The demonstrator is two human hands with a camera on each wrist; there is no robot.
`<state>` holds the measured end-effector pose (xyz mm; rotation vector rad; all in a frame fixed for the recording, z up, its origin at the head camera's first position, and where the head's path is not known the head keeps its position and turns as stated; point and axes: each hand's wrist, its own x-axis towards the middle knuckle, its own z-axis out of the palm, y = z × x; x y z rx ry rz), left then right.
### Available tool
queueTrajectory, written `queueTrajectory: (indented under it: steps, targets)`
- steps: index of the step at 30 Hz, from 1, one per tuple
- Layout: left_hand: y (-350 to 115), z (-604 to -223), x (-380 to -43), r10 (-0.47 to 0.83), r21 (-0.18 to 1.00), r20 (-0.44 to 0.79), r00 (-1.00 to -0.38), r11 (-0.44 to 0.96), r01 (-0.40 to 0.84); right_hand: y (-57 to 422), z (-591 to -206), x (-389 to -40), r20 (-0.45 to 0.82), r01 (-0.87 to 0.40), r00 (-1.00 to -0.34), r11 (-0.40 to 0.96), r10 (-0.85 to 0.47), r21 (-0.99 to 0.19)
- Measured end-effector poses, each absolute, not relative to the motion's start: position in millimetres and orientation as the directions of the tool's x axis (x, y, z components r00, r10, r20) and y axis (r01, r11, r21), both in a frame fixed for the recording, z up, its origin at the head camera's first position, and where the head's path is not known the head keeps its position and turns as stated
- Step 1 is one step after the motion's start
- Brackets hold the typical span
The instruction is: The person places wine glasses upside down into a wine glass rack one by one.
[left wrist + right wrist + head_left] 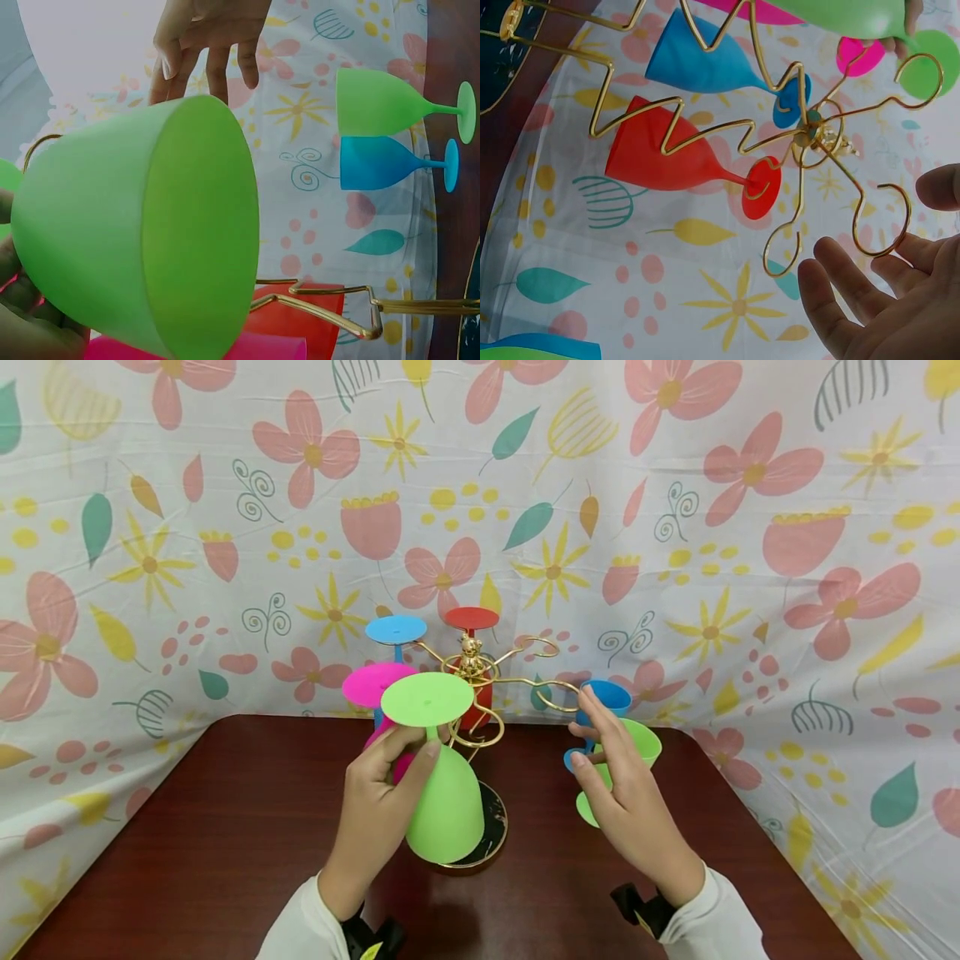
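Note:
My left hand [371, 806] grips the stem of a light green plastic goblet [447, 810], which hangs upside down with its round foot on top. The goblet is in front of a gold wire goblet rack [471, 670] with curled hooks and a round black base [492, 831]. At the rack's right side is my right hand [633, 797], fingers extended and holding nothing. In the right wrist view its fingertips [826, 251] are right at a bare curled hook [909, 217]. A magenta goblet [367, 683], a light blue goblet [395, 629] and a red goblet [472, 617] hang upside down from the rack.
Behind my right hand, a blue goblet [606, 695] and another light green goblet [647, 743] stand upright on the dark wooden table [247, 827]. A flowered cloth [225, 527] hangs behind the table and along its sides.

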<state>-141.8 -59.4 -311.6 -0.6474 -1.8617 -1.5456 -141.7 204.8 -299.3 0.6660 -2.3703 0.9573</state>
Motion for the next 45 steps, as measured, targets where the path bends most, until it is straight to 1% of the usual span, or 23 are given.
queueTrajectory:
  steps: [5, 11, 18, 26, 30, 35, 38, 45]
  targets:
    - [-56, -311, -148, -0.023, 0.696, 0.703, -0.710, 0.226, 0.682, 205, -300, -141, 0.608, -0.603, -0.752, 0.637, -0.253, -0.480]
    - [-52, -308, -156, 0.017, 0.688, 0.698, -0.716, 0.263, 0.677, 205, -301, -141, 0.615, -0.609, -0.747, 0.630, -0.253, -0.481]
    - [-46, -314, -160, 0.066, 0.702, 0.655, -0.753, 0.317, 0.638, 206, -305, -141, 0.610, -0.608, -0.749, 0.634, -0.258, -0.478]
    - [-42, -317, -160, 0.074, 0.714, 0.638, -0.766, 0.316, 0.625, 206, -305, -142, 0.607, -0.606, -0.752, 0.634, -0.258, -0.481]
    - [-41, -318, -158, 0.106, 0.700, 0.656, -0.748, 0.285, 0.654, 206, -305, -141, 0.612, -0.614, -0.746, 0.627, -0.262, -0.479]
    - [-40, -319, -154, 0.160, 0.637, 0.696, -0.700, 0.313, 0.704, 205, -303, -141, 0.613, -0.618, -0.745, 0.618, -0.262, -0.486]
    - [-39, -320, -152, 0.172, 0.618, 0.707, -0.686, 0.323, 0.717, 205, -303, -141, 0.612, -0.619, -0.745, 0.616, -0.265, -0.487]
    - [-39, -322, -149, 0.203, 0.598, 0.727, -0.657, 0.285, 0.749, 206, -304, -143, 0.607, -0.616, -0.748, 0.621, -0.268, -0.485]
